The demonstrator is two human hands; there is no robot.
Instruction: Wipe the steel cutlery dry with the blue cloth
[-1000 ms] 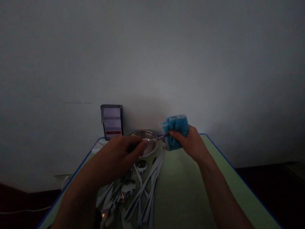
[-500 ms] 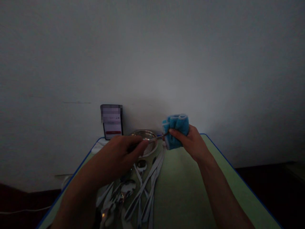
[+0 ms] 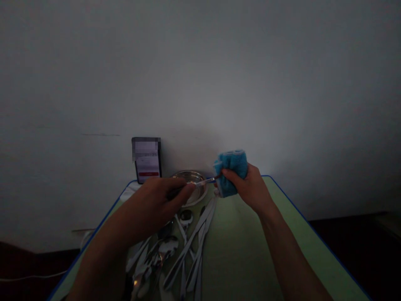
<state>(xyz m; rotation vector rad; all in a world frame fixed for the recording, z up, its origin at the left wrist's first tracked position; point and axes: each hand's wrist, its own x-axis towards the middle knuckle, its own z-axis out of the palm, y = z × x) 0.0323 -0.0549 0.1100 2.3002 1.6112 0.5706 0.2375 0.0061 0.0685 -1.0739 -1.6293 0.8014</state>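
My left hand (image 3: 171, 194) is closed on one end of a slim metal piece of cutlery (image 3: 205, 182); which kind it is I cannot tell, as both ends are covered. In my right hand (image 3: 247, 182) is a folded blue cloth (image 3: 233, 167) with pale edges, the thumb pressing it around the far end of the cutlery. Both hands are raised over the table, and a shiny round metal bowl (image 3: 200, 200) stands behind them, partly hidden by the left hand.
Several knives (image 3: 197, 246) and spoons (image 3: 169, 246) lie in a loose pile on the green table (image 3: 238, 251), below the left forearm. A phone (image 3: 147, 161) leans upright on the pale wall (image 3: 200, 83). Blue edging (image 3: 308, 223) borders the table.
The blue cloth has shifted slightly and its top folds look more bunched. A little more of the cutlery shows between the hands. The left hand stays nearly in place.
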